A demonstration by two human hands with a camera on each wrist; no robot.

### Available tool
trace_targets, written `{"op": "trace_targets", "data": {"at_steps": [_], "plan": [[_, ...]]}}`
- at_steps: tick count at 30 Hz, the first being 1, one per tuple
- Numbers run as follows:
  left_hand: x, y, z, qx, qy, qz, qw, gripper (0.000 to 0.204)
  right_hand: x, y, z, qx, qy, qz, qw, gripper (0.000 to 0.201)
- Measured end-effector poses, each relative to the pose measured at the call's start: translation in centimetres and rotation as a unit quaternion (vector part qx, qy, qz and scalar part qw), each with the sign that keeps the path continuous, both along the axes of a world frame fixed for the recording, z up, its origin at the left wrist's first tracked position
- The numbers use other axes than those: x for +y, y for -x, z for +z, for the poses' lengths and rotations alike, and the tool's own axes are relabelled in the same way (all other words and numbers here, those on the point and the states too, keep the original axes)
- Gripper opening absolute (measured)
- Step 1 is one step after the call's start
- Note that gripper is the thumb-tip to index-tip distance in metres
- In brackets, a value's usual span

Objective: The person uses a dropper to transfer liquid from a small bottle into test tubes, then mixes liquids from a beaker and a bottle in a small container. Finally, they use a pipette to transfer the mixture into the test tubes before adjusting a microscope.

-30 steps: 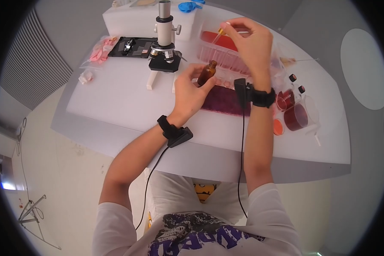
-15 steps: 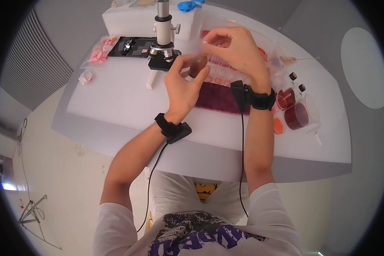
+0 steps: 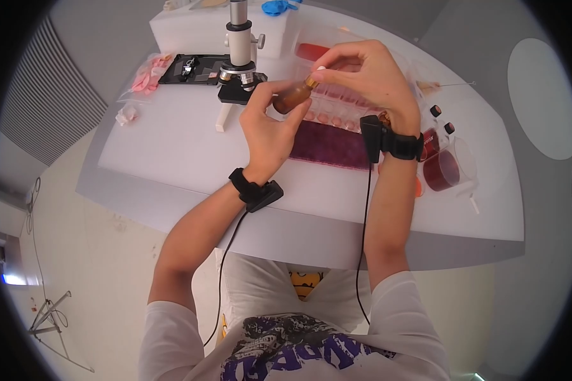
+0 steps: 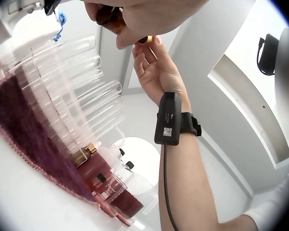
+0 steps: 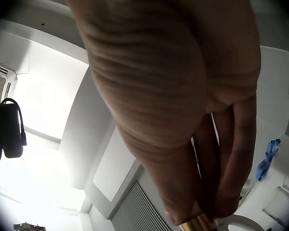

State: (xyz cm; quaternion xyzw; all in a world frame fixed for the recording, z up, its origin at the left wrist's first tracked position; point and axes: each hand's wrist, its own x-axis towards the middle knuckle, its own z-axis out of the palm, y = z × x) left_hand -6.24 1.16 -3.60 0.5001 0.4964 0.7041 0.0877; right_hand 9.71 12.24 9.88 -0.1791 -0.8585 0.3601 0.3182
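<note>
An amber glass dropper bottle (image 3: 290, 99) is held tilted between the thumb and fingers of my left hand (image 3: 267, 132), its neck pointing up and right. My right hand (image 3: 378, 79) pinches the dropper cap (image 3: 311, 82), whose gold collar sits right at the bottle's mouth. The glass pipette is not visible. In the left wrist view part of the bottle (image 4: 113, 20) shows behind my left hand. The right wrist view has the gold collar (image 5: 201, 223) below my thumb and fingertips. Behind the hands stands a rack of clear test tubes (image 4: 72, 86).
A microscope (image 3: 240, 46) stands left of the bottle, beside a black tray (image 3: 194, 68). A dark purple cloth (image 3: 329, 146) lies before the rack. To the right are a beaker of red liquid (image 3: 441, 171) and small black-capped bottles (image 3: 449, 128). A second gold-collared bottle (image 4: 81, 155) stands by the rack.
My right hand has brought the dropper down from above the rack to the bottle's mouth. My left hand has shifted slightly left, and the bottle now leans further right.
</note>
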Motion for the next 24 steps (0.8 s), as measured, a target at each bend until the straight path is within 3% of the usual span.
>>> {"op": "trace_targets", "data": {"at_steps": [6,9,12,15,17,20,24], "plan": [[0.4,0.5,-0.5,0.050,-0.044,0.027,0.997,0.041,0.1,-0.4,0.2,-0.001,-0.010,0.005,1.000,0.024],[0.0,0.2,0.0,0.023,-0.025,0.014,0.999,0.042,0.2,-0.6,0.3,-0.024,0.012,-0.018,0.999,0.024],[-0.3,0.1,0.3,-0.019,0.018,-0.019,0.999,0.045,0.9,-0.5,-0.1,0.012,-0.046,-0.012,0.999,0.026],[-0.2,0.0,0.4,-0.059,0.034,-0.060,0.996,0.045,1.2,-0.8,0.0,0.097,0.020,-0.016,0.995,0.025],[-0.1,0.0,0.3,-0.061,0.051,-0.065,0.995,0.043,1.4,-1.2,0.5,0.091,0.031,-0.138,0.986,0.025],[0.1,-0.1,-0.1,-0.076,0.089,-0.081,0.990,0.040,2.4,-0.9,-0.2,0.117,-0.013,-0.209,0.971,0.024],[-0.2,-0.6,0.3,-0.101,0.145,-0.105,0.979,0.037,3.4,0.1,-1.6,0.125,-0.054,-0.228,0.964,0.025]]}}
